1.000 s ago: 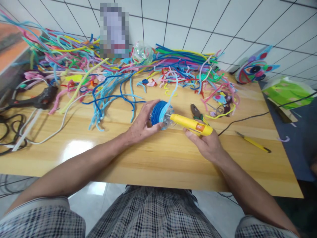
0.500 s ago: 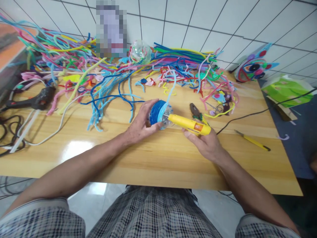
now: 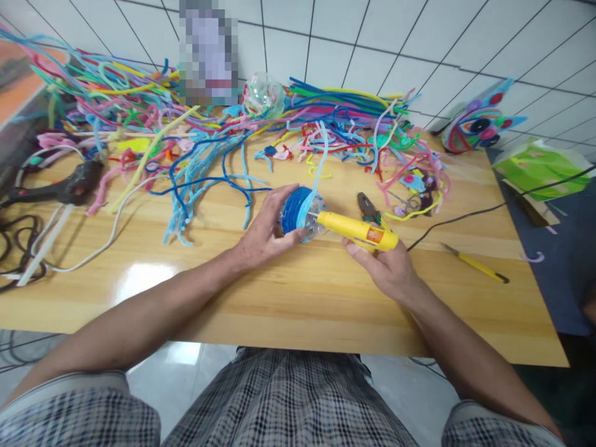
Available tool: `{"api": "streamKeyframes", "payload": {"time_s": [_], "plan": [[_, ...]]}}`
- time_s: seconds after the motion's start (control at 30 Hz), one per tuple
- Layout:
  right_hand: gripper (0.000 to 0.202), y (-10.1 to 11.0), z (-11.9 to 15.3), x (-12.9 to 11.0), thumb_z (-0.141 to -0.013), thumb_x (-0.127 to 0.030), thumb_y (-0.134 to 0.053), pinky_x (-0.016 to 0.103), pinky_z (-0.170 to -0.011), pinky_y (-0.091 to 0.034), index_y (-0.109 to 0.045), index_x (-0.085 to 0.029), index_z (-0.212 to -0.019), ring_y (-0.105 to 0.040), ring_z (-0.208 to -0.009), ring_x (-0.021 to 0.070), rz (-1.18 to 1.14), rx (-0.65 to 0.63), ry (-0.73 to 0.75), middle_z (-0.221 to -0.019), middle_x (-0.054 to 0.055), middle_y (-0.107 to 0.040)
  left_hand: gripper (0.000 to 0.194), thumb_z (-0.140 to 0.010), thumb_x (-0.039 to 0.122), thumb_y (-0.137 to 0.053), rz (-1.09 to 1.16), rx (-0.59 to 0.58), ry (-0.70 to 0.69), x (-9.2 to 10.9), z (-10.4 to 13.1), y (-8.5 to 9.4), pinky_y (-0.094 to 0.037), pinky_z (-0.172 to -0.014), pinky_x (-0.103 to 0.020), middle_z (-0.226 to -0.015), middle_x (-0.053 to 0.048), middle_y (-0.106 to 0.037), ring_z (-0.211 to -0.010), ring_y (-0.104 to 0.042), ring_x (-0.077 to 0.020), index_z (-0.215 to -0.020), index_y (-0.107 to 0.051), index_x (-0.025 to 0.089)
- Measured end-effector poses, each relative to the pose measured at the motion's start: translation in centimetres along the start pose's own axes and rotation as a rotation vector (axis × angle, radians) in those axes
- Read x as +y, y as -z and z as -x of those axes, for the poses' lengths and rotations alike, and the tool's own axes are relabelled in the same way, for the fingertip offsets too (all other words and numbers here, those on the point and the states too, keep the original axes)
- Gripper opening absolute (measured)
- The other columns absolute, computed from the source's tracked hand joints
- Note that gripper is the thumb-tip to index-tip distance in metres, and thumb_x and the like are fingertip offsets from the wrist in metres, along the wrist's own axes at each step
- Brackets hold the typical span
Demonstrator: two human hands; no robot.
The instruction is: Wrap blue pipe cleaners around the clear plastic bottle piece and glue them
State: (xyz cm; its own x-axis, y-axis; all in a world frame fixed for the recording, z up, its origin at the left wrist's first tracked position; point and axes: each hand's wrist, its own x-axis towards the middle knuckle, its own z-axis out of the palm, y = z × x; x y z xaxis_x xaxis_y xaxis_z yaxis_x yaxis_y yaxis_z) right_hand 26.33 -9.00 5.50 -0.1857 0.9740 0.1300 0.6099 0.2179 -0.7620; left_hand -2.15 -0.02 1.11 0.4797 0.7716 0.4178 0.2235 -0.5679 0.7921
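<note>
My left hand grips a clear plastic piece wrapped in dark blue pipe cleaner, fingers behind it and thumb along its lower side. A light blue pipe cleaner goes round it beside the dark blue coils, and its free end rises toward the back. In my right hand is a yellow tool with an orange window, held by its rear part. The tool's thin metal tip points left and meets the piece near the light blue band; whether it touches is too small to tell.
Pliers lie just behind the yellow tool. A yellow cutter rests at the right. Pipe cleaners heap along the back. A black glue gun and cables are at the left; a clear ball and decorated figure stand behind.
The free end of the light blue pipe cleaner has shifted slightly left. The yellow tool has moved a little right and tilts slightly differently. My left hand keeps its hold.
</note>
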Motion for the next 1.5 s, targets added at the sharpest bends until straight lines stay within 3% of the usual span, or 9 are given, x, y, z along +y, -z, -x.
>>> {"api": "streamKeyframes", "payload": {"time_s": [1.5], "plan": [[0.019, -0.66, 0.30, 0.64, -0.104, -0.048, -0.071, 0.043, -0.083, -0.063, -0.077, -0.031, -0.106, -0.075, -0.089, 0.0265, -0.099, 0.044, 0.013, -0.094, 0.002, -0.078, 0.083, -0.102, 0.061, -0.071, -0.023, -0.010, -0.013, -0.10, 0.02, 0.05, -0.042, -0.134, -0.059, -0.169, -0.018, -0.051, -0.158, -0.051, -0.0374, -0.170, -0.038, 0.026]]}}
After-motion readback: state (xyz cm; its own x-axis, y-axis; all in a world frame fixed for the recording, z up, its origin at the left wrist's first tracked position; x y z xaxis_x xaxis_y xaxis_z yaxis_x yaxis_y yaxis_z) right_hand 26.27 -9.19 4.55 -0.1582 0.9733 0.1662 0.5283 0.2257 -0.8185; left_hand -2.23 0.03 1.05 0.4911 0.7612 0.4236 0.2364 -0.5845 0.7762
